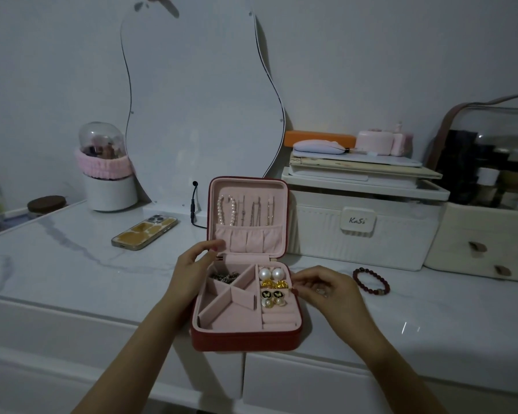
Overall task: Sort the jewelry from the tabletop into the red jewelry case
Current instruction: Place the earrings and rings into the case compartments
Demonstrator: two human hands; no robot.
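One head-worn wide-angle view looks forward and down from above the desk's near edge toward the wall behind it. It sits close, with both forearms entering from the bottom of the frame. The desk's back edge and the wall fill the upper half, bowed by the lens.

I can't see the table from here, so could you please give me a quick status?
Left hand steadying case. Right hand at earring slots, grip unclear. Bracelet still on tabletop. Nothing blocking.
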